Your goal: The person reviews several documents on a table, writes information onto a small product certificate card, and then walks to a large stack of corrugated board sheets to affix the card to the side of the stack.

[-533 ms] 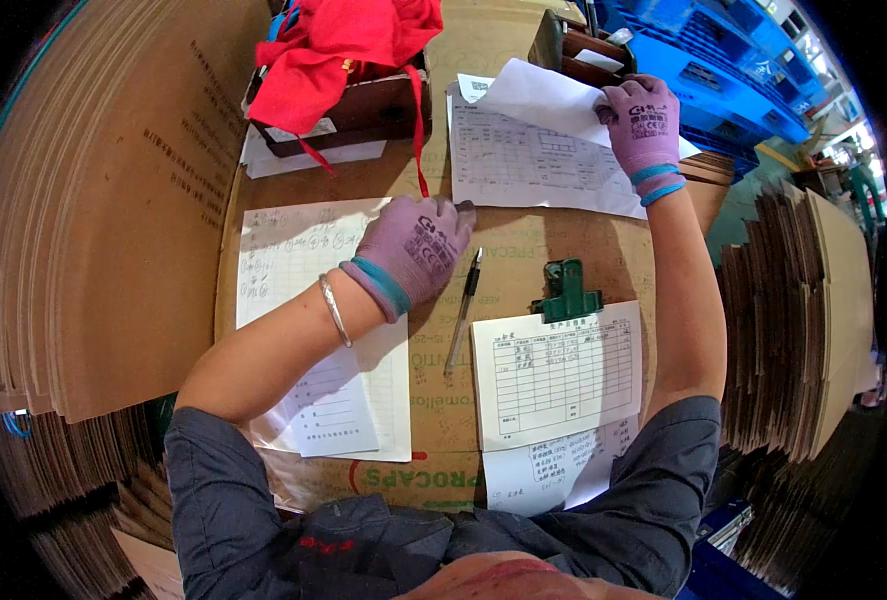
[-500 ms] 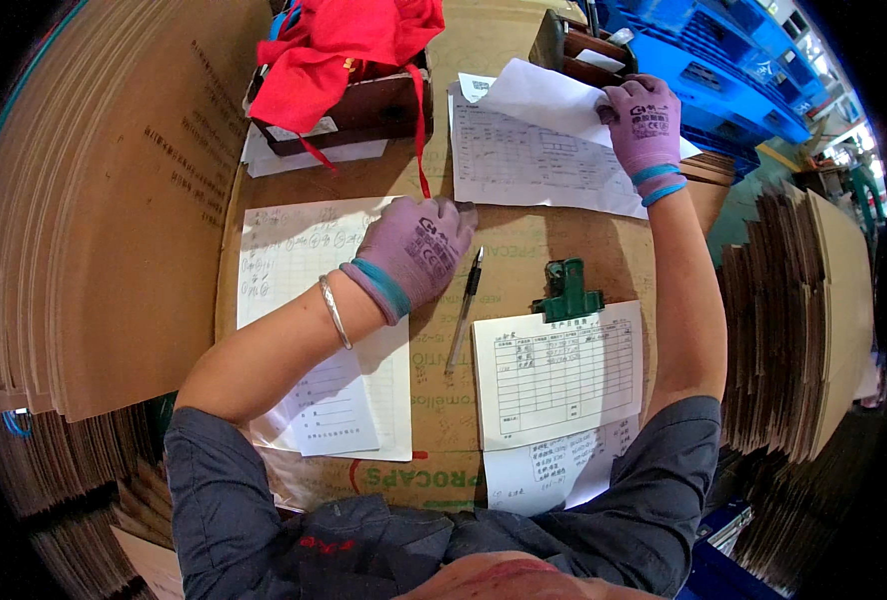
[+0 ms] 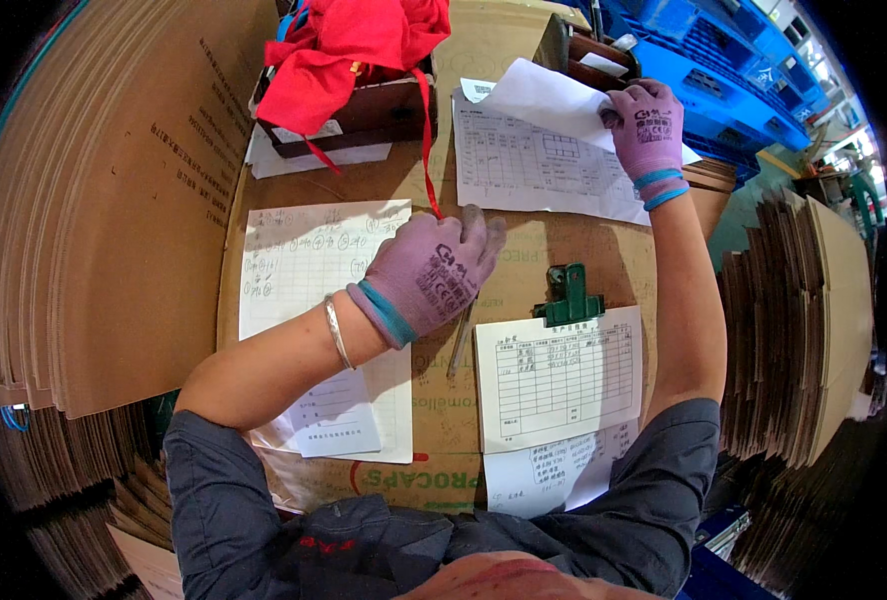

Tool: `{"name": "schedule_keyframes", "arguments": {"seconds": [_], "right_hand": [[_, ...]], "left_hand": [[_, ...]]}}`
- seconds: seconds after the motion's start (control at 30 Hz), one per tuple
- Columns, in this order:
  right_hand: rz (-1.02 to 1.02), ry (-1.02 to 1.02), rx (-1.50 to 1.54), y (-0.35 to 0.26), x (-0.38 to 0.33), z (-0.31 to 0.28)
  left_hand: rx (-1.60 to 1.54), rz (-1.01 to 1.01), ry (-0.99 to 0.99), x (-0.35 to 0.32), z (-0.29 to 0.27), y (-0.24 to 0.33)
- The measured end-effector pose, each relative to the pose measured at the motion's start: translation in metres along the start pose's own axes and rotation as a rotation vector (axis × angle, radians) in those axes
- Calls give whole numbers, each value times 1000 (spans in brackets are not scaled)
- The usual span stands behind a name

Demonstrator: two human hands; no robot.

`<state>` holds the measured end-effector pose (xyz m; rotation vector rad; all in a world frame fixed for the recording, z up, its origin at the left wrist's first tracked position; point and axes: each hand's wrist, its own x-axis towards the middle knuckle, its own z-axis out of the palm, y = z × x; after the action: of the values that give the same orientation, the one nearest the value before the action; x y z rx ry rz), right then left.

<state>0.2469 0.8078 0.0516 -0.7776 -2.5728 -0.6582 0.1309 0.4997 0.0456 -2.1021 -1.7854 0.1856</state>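
Both my hands wear purple gloves with grey fingertips and blue cuffs. My right hand (image 3: pixel 648 128) pinches the raised edge of a sheet of paper (image 3: pixel 549 97) at the far right of the table. Under the folded-back sheet lies a printed form (image 3: pixel 524 160). My left hand (image 3: pixel 432 268) hovers over the table's middle, fingers stretched forward and slightly apart. It covers the upper part of a pen (image 3: pixel 462 340), whose lower end shows below the palm. Whether the fingertips touch the pen is hidden. A handwritten sheet (image 3: pixel 289 255) lies beside my left wrist.
A green clip (image 3: pixel 569 295) holds a form (image 3: pixel 569 385) at the near right. A dark box (image 3: pixel 364 120) with red cloth (image 3: pixel 349 60) stands at the far left, another dark holder (image 3: pixel 594 60) far right. Cardboard stacks (image 3: pixel 104 200) flank the table; blue pallets (image 3: pixel 709 60) lie beyond.
My left hand has moved right and a little nearer, now over the pen that lay uncovered before. My right hand keeps its hold on the sheet, almost unmoved.
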Motion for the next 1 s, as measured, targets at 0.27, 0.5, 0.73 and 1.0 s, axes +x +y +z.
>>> {"name": "schedule_keyframes", "arguments": {"seconds": [0.27, 0.5, 0.73, 1.0], "right_hand": [[22, 10, 27, -3, 0, -2], [3, 42, 38, -2, -3, 2], [-33, 57, 75, -8, -5, 2], [-36, 57, 44, -11, -5, 17]], "left_hand": [[70, -65, -79, 30, 23, -5], [152, -112, -245, 47, 29, 1], [-59, -42, -188, 54, 53, -13], [161, 134, 220, 12, -28, -8]]}}
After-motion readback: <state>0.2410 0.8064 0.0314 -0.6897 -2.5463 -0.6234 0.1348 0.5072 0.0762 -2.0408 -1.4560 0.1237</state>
